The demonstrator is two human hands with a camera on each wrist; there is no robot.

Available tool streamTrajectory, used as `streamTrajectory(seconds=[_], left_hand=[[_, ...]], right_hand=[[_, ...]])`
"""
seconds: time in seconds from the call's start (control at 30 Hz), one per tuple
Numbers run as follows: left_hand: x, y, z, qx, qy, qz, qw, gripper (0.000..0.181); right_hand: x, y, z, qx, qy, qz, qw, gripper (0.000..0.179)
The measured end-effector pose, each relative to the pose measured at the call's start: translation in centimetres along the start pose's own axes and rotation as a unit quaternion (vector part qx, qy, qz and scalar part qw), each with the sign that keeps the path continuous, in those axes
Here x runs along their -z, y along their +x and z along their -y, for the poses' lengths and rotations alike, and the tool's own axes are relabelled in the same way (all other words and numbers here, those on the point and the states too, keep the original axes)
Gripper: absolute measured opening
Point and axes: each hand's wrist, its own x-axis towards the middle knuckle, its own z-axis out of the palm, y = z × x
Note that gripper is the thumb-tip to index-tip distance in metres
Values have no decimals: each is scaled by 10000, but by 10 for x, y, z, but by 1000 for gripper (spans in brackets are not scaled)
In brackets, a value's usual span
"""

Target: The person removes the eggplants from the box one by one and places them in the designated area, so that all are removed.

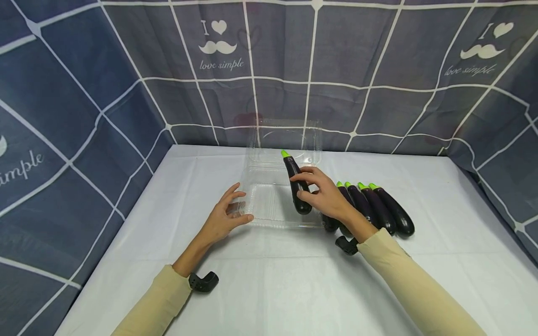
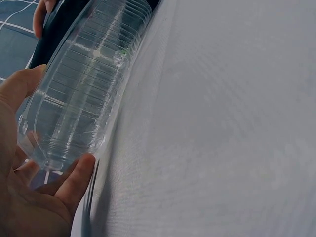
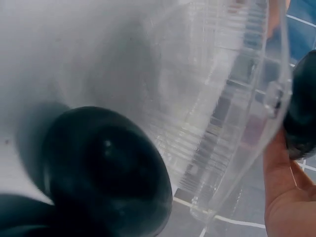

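Observation:
A dark purple eggplant (image 1: 296,183) with a bright green cap is pinched in my right hand (image 1: 321,193). In the head view it is tilted over the right part of a clear plastic clamshell container (image 1: 262,205). The container's lid (image 1: 269,156) stands raised at the back. My left hand (image 1: 224,217) holds the container's left end, thumb toward the front corner. In the left wrist view, the left fingers (image 2: 79,177) touch the ribbed plastic. The held eggplant (image 3: 302,106) shows at the right edge of the right wrist view, partly cut off.
Several more eggplants (image 1: 392,210) lie side by side right of the container, partly hidden by my right forearm. They rest on a white cloth-covered table (image 1: 269,280). Dark blue-grey patterned fabric (image 1: 281,60) walls the back and sides.

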Motion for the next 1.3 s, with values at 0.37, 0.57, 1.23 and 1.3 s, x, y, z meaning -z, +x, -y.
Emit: streamTrajectory(seconds=[0.37, 0.57, 1.23, 1.3], left_hand=[[-1, 0, 0, 11, 36, -10, 10000, 69], [-1, 0, 2, -49, 4, -1, 10000, 68], [0, 0, 2, 59, -3, 5, 10000, 69], [0, 0, 2, 57, 1, 6, 10000, 69]], right_hand=[[18, -27, 0, -38, 35, -79, 10000, 36], [35, -47, -7, -54, -23, -271, 9996, 36], [89, -104, -30, -325, -328, -730, 9963, 40], [94, -109, -32, -440, -431, -824, 9947, 41]])
